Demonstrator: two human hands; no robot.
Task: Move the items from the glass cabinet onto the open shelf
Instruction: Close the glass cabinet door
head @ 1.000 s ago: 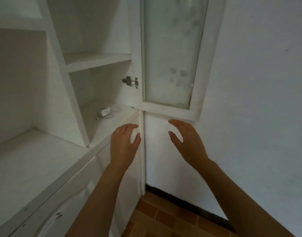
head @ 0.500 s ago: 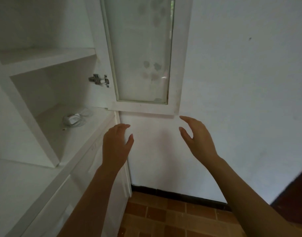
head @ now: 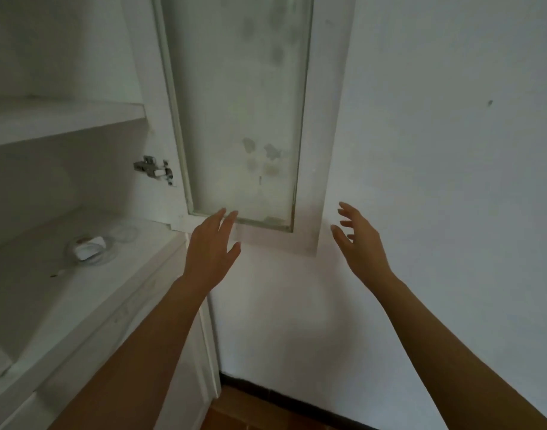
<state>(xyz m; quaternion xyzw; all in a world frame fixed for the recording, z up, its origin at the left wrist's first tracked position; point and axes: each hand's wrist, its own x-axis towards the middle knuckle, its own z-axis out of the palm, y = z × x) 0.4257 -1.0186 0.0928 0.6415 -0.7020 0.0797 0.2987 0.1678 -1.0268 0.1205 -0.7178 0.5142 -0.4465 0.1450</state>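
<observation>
While the glass cabinet door (head: 239,119) stands swung open against the white wall (head: 436,150), both bare hands are raised in front of it and neither holds anything. Left hand (head: 211,249): fingers extended and close together, palm away from the camera, fingertips (head: 224,214) overlapping the door's lower frame rail in the picture; whether they actually touch it cannot be told. Right hand (head: 360,245): fingers spread and slightly curled, empty, positioned just to the right of the door's outer edge and in front of the wall, not visibly in contact with either.

Door condition: white-painted frame, frosted or dusty pane with several dark smudges near its middle and top. A metal hinge (head: 154,170) is fixed on the frame's inner side.

Item remaining in cabinet: a small white block-shaped object (head: 89,247), apparently a charger or adapter, with a thin pale cable looped around it. It lies on the cabinet's lower shelf (head: 49,283), toward the front, well to the left of the left hand. Finer detail is blurred. A small dark speck lies on the shelf in front of it.

An upper shelf (head: 64,119) inside the cabinet shows nothing on its visible part. Terracotta floor tiles (head: 250,414) and a dark skirting strip appear at the bottom.
</observation>
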